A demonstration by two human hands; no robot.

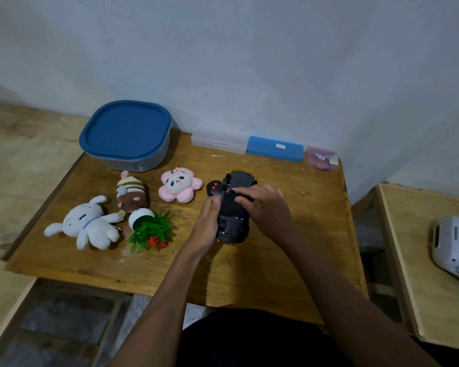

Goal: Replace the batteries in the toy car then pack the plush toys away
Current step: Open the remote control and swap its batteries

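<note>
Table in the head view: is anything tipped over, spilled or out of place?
Yes: the small potted plant lies tipped on its side beside the white plush, leaves sprawled on the table. The toy car is underside up in the left hand and right hand, which suits the battery job.

3 plush toys left of car, container behind (by wall)

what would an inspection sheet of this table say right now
surface: wooden table, bare wood showing.
job's things: toy car upside down in both hands; white plush, striped plush, pink plush left of it; lidded container behind them.
clutter: tipped plant pot, black remote, clear case, blue case, pink case.
hands: left hand grips the car; right hand fingers curl over its underside.
cables: nothing seen.
surroundings: white device on side table.
</note>
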